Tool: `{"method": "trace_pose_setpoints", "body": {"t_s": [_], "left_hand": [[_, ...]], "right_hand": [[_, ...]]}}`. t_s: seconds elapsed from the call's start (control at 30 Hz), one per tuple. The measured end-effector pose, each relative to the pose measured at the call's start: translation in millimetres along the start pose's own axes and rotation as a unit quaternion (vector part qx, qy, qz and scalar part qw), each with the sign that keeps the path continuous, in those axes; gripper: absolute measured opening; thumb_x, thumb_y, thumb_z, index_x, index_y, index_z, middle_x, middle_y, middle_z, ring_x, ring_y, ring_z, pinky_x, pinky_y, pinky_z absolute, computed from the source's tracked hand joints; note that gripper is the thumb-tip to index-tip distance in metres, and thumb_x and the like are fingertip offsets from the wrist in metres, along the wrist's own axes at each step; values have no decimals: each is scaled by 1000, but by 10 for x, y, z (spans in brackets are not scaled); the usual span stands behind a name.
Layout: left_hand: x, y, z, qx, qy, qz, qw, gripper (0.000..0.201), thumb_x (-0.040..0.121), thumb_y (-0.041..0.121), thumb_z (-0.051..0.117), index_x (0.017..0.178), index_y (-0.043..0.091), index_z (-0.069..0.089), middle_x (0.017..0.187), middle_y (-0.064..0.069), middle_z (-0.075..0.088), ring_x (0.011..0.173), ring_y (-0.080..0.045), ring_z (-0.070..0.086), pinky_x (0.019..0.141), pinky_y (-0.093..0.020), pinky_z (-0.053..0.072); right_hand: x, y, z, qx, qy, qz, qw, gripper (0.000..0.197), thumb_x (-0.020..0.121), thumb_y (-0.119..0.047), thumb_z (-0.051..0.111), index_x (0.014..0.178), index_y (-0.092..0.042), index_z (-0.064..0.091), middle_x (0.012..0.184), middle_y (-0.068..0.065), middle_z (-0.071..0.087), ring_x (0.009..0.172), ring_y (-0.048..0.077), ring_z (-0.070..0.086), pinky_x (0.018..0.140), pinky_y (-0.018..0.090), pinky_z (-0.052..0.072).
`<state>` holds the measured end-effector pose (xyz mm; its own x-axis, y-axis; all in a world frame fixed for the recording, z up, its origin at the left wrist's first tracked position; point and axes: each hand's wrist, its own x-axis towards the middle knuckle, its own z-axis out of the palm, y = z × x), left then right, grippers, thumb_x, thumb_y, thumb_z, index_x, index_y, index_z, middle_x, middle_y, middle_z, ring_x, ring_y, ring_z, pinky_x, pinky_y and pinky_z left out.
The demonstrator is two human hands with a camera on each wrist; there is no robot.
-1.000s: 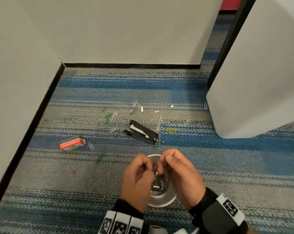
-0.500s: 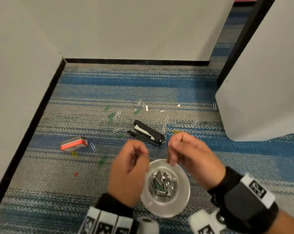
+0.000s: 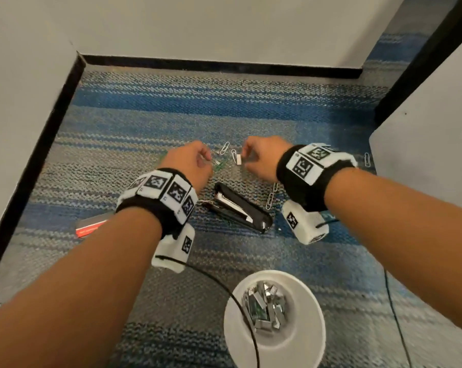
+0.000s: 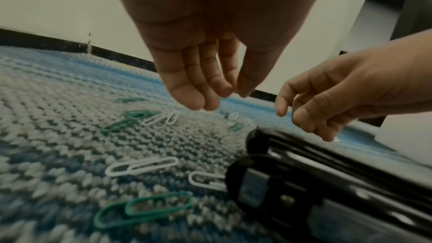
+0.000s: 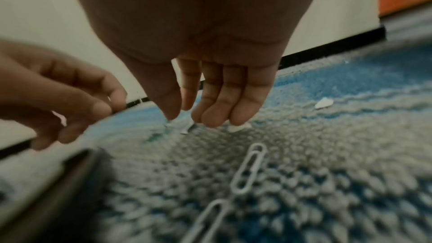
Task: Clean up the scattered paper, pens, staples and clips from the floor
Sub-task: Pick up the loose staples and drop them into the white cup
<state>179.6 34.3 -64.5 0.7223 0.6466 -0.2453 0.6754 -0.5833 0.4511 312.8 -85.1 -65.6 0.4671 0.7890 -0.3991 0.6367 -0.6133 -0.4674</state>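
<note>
1. Both hands low over the carpet floor (image 3: 150, 107), out past the black stapler (image 3: 240, 207). Left hand (image 3: 195, 166) and right hand (image 3: 261, 160) side by side, with a small gap between them.
2. Nothing held on either side as far as visible. Left fingers (image 4: 194, 88) hanging nearly straight with the thumb close in; right fingers (image 5: 222, 103) pointing down at the floor, thumb just apart from them, no pinch yet.
3. Key bit: short white staple strip (image 3: 238, 159) lying flat on the carpet in that gap, just beside the right fingertips on their left. Nearer the right hand than the left, so probably a right-hand pick.
4. Long axis of the strip seems to run roughly away from the body, toward the back wall. Too small to say more. Best guess: pinch across the narrow width.
5. Crowded spot though. Silver paper clips (image 3: 224, 148) just beside the strip, green clips (image 3: 220, 165) closer to the left fingers, so likely that hand's job. Easy to snag a clip along with the strip.
6. White bowl (image 3: 307, 328) holding collected staples (image 3: 264, 306), back near the body on this side of the stapler, well apart from the hands.
7. Also on the floor: linked clips (image 3: 271, 197) beside the stapler, a lone clip (image 3: 367, 159) by the white panel, a red box (image 3: 92, 225) off left.
</note>
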Motion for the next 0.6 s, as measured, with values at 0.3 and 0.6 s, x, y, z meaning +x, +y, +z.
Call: {"method": "trace_pose_setpoints", "body": {"t_s": [0.3,0.6], "left_hand": [[402,-83,242,42,-28,25,998,16,82,23,66,97,25,68,91,-8,69,90,-28,63,83,-37,52],[357,-217,255,-132,6,-41,990,13,74,24,55,65,23,47,64,-3,58,59,-23,59,59,-21,50]], "right_hand": [[445,-25,46,-87,-7,-2,996,20,79,-38,68,86,-24,55,93,4,63,93,27,60,69,26,39],[599,-179,25,0,41,-29,999,14,92,-20,42,97,-17,55,95,7,57,86,25,51,73,30,40]]}}
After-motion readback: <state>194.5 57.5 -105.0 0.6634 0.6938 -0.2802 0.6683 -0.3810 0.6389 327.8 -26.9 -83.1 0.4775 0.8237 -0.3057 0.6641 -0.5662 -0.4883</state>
